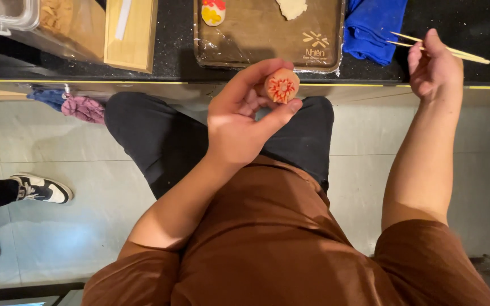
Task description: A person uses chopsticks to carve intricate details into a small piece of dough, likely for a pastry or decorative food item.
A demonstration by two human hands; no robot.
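I see the left hand (239, 116) curled about a small round sweet (282, 85), its red petal pattern turned up to my view — above the lap, short of the wrapped wooden board (256, 34); the right hand (433, 68) pinches thin wooden sticks (455, 52) beside a blue cloth (372, 25) — clear of the sweet.

blue cloth (372, 25) beside board (256, 39), counter between bare

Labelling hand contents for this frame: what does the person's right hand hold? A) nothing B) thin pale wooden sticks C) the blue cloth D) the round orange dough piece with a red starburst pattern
B: the right hand grips thin pale wooden sticks over the black counter; the round orange dough piece with a red starburst pattern sits in the left hand, and the blue cloth lies untouched.
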